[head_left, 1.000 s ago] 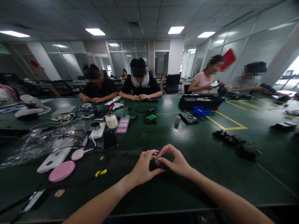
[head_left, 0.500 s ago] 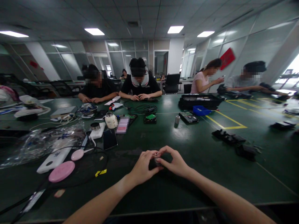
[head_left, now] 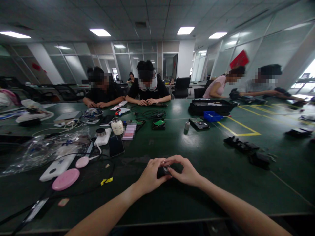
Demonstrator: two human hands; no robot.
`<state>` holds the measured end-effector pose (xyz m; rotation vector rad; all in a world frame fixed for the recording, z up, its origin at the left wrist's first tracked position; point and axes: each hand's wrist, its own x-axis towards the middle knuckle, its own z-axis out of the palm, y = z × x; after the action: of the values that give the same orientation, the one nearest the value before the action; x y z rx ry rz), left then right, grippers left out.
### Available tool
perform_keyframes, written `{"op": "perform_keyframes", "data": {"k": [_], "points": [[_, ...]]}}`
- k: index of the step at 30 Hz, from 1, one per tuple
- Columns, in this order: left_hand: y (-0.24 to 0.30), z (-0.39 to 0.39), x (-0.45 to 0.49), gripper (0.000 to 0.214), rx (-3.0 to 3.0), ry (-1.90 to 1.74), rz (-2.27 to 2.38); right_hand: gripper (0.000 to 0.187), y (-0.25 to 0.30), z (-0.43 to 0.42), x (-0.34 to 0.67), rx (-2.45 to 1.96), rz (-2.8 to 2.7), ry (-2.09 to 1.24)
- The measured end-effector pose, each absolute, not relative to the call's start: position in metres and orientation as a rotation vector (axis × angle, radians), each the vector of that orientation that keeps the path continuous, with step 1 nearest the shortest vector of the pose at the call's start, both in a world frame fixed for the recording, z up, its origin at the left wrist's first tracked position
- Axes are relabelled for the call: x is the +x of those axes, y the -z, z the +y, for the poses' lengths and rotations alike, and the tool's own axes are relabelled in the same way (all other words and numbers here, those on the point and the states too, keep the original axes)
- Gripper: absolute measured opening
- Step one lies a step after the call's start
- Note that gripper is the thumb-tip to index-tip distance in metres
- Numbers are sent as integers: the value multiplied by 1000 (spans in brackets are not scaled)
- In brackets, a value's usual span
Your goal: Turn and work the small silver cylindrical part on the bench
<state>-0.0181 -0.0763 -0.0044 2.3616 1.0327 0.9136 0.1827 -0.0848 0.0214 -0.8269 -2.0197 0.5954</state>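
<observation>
Near the front of the green table (head_left: 137, 209), my left hand (head_left: 149, 175) and my right hand (head_left: 185, 171) meet at the fingertips. Between them is a small round grey metallic part (head_left: 166, 169), mostly covered by the fingers, so its exact kind does not show. My left fingers and thumb curve around its left side. On the right, the thumb and index finger of my other hand pinch it from above. Beyond the hands, a small silver cylinder (head_left: 187, 126) stands upright beside a hard drive (head_left: 199, 124).
To the left lie a black phone (head_left: 116, 146), a pink disc (head_left: 66, 179), a white power bank (head_left: 57, 167), cables and clear plastic bags (head_left: 49, 147). Black parts (head_left: 242, 146) lie right. A blue tray (head_left: 212, 116) and black case (head_left: 211, 106) stand farther back. Several people sit opposite.
My right fingers have shifted slightly around the small metallic part; my left hand stays almost still. Across the table, the person in pink has leaned forward and lowered a raised hand.
</observation>
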Motion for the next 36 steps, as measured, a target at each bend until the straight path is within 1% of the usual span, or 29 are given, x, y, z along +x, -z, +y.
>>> {"op": "perform_keyframes", "data": {"k": [14, 19, 23, 30, 36], "points": [[2, -78, -18, 49, 2372, -908, 1033, 26, -18, -81, 184, -826, -1969, -614], [0, -79, -18, 44, 2365, -885, 1030, 21, -15, -80, 185, -843, -1970, -606], [0, -79, -18, 42, 2362, -887, 1033, 22, -14, -80, 185, -863, -1955, -607], [4, -77, -18, 51, 2351, -902, 1033, 16, -15, -82, 181, -866, -1930, -629], [3, -78, -18, 52, 2356, -889, 1033, 23, -19, -83, 183, -862, -1952, -628]]}}
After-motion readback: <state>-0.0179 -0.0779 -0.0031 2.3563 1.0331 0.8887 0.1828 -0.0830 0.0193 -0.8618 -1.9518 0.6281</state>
